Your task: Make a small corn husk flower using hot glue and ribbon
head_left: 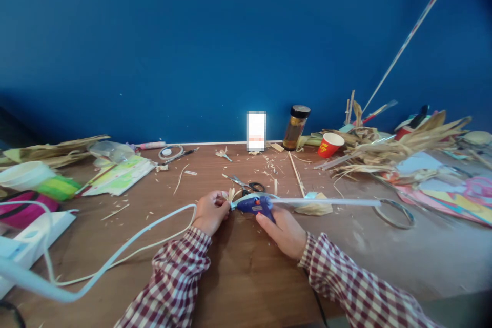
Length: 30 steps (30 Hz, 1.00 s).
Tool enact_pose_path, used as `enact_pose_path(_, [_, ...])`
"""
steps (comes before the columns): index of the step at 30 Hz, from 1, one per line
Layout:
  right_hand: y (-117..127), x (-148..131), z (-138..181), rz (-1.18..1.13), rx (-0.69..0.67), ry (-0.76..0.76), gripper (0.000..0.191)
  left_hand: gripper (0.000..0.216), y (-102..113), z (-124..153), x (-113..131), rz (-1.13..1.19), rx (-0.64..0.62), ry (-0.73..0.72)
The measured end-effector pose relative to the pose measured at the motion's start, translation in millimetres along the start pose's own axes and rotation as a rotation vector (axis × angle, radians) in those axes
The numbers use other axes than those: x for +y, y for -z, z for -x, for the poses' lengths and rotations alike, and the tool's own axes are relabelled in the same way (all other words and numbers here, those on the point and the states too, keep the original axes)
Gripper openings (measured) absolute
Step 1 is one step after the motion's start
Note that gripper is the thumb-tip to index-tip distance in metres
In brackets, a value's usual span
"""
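Observation:
My right hand (283, 229) grips a blue glue gun (254, 204) low over the wooden table (246, 277), its nozzle pointing left and a long glue stick (326, 201) sticking out to the right. My left hand (209, 211) is closed in a pinch on a small pale dried-leaf piece (231, 195) right at the nozzle tip. Both sleeves are red-and-white checked.
Scissors (248, 185) lie just behind the hands. A red paper cup (329, 144), a dark-lidded jar (296, 127) and a heap of dried husks (400, 148) sit at the back right. White cables (115, 261) loop across the left, near paper packets (119, 174). A metal ring (394, 213) lies right.

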State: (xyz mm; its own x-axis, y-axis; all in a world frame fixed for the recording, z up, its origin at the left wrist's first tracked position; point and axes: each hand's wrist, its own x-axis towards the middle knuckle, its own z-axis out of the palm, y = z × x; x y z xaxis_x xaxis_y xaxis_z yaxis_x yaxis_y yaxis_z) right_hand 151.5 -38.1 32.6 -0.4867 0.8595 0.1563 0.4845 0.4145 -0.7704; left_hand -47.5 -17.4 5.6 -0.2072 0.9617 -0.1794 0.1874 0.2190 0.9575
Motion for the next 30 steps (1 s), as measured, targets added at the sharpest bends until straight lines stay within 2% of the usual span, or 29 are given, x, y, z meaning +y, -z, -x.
enact_pose_path(30, [2.7,0.1,-1.9,0.043,0.013,0.041,0.032,0.015,-0.9,0.5,2.4,-0.045,-0.006,-0.026])
